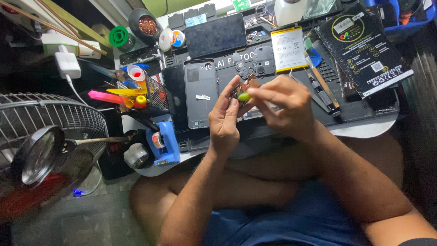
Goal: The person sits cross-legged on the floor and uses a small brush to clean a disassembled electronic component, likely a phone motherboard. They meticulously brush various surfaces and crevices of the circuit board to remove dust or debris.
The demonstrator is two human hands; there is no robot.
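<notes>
Head cam: left hand [224, 119] pinches a small circuit board [243, 88] above the work mat [364, 109]. Right hand [284, 104], fingers closed narrow, grips a yellow-green tool tip [244, 96] against the board. Grey phone back [200, 93] lies just left.

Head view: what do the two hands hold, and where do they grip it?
The left hand pinches a small circuit board by its lower edge; the right hand touches it from the side with a green-tipped tool.

Small brownish circuit board [246, 86] with yellow-green piece [244, 96], held tilted above grey mat.
</notes>
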